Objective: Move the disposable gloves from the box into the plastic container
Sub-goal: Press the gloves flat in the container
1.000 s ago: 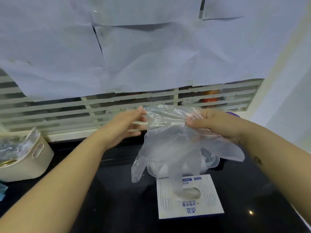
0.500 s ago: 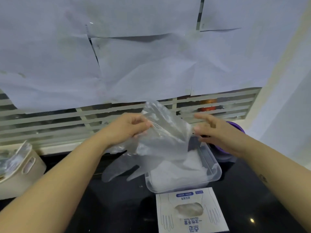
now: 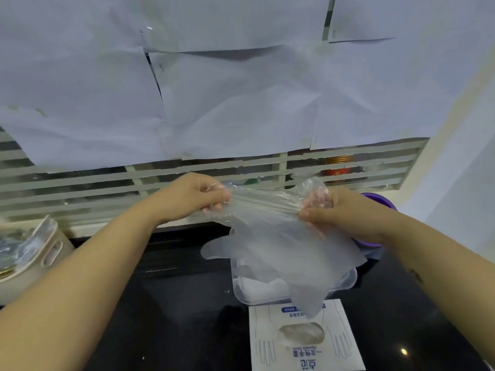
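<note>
While the left hand (image 3: 192,199) curls its fingers round one end of a clear disposable glove (image 3: 281,245), we see the right hand (image 3: 340,210) pinching the other end, so the cuff is stretched taut between them. The rest of the glove hangs down, its fingers drooping over the plastic container (image 3: 351,279) and reaching the far edge of the box (image 3: 267,344). Inside the container lies a pale heap of gloves (image 3: 257,287). The box lies flat just near of it on the dark counter (image 3: 174,317), more gloves showing through its oval opening (image 3: 301,333). Behind the right wrist we glimpse a purple object (image 3: 380,202); far left stands a beige basket (image 3: 32,274).
</note>
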Tool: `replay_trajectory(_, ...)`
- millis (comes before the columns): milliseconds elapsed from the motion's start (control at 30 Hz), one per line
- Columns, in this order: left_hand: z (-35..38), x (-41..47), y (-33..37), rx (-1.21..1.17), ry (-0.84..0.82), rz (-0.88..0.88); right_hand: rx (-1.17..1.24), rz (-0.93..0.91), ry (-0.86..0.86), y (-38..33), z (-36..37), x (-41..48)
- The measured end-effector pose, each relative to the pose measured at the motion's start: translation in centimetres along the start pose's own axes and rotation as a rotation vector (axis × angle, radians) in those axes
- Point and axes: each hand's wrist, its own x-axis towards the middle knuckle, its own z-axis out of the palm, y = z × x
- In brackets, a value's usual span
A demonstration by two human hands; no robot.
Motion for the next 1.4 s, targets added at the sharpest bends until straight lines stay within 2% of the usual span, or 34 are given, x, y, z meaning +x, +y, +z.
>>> replay_trajectory(167, 1.2, 1.1, -3.3, -0.286, 0.319, -0.163, 0.005, 0.118, 0.085, 3.1, 0.2, 1.2)
replay_trajectory(200, 2.1, 1.1, -3.5, -0.31, 0.286, -0.19, 0.021, 0.149, 0.084, 3.9, 0.3, 1.6)
replay_trajectory(300, 5.0, 1.0, -3.4, -0.177, -0.01, -0.185, 0.104, 0.17, 0.044, 5.5, 0.6, 2.3)
replay_trajectory(367, 6.8, 1.7, -3.0, -0.141, -0.082, -0.152, 0.146, 0.179, -0.007, 6.1, 0.6, 2.6)
replay_trajectory(467, 8.3, 2.7, -3.0, -0.224, -0.042, -0.186, 0.195, 0.193, -0.044, 7.1, 0.3, 3.0)
replay_trajectory(600, 8.4, 3.5, -4.4, -0.544, 0.065, -0.307, 0.173, 0.249, 0.027, 8.6, -0.4, 3.1)
replay_trajectory(667, 8.2, 3.3, -4.8, -0.683, 0.18, -0.402, 0.142, 0.268, 0.059, 9.4, -0.5, 3.4)
replay_trajectory(700, 8.2, 3.2, -5.0, -0.634, 0.289, -0.431, 0.117, 0.27, 0.072, 9.7, -0.4, 3.6)
replay_trajectory(733, 8.4, 3.1, -5.1, -0.489, 0.419, -0.434, 0.076, 0.271, 0.076, 9.9, -0.2, 3.9)
replay_trajectory(800, 9.4, 2.8, -4.0, -0.096, 0.614, -0.289, -0.053, 0.261, 0.072, 10.3, 0.6, 4.7)
replay_trajectory(833, 10.1, 2.7, -3.1, 0.058, 0.588, -0.158, -0.124, 0.244, 0.076, 10.4, 1.3, 5.1)
replay_trajectory(867, 11.1, 2.6, -2.1, 0.198, 0.466, -0.036, -0.188, 0.222, 0.09, 10.5, 2.1, 5.5)
replay_trajectory(933, 13.9, 3.3, -1.1, 0.496, 0.067, 0.072, -0.341, 0.172, 0.115, 10.7, 3.3, 6.1)
replay_trajectory(1000, 16.3, 4.2, -1.3, 0.717, -0.274, -0.042, -0.586, 0.119, 0.112, 10.6, 4.2, 6.0)
replay_trajectory(1067, 17.4, 4.9, -1.8, 0.771, -0.444, -0.169, -0.741, 0.069, 0.134, 11.0, 4.5, 5.9)
replay_trajectory(1133, 17.9, 5.5, -2.2, 0.758, -0.504, -0.202, -0.73, 0.046, 0.262, 11.4, 4.5, 5.7)
replay_trajectory(1200, 18.3, 6.1, -2.6, 0.712, -0.53, -0.194, -0.704, -0.12, 0.42, 11.3, 4.8, 5.4)
replay_trajectory(1233, 18.4, 6.3, -2.8, 0.673, -0.538, -0.189, -0.685, -0.228, 0.431, 11.1, 5.1, 5.3)
replay_trajectory(1300, 18.8, 6.7, -3.2, 0.581, -0.535, -0.165, -0.628, -0.323, 0.219, 10.6, 6.1, 5.5)
replay_trajectory(1400, 19.1, 7.2, -3.9, 0.466, -0.498, -0.175, -0.601, -0.077, -0.218, 11.5, 8.1, 6.7)
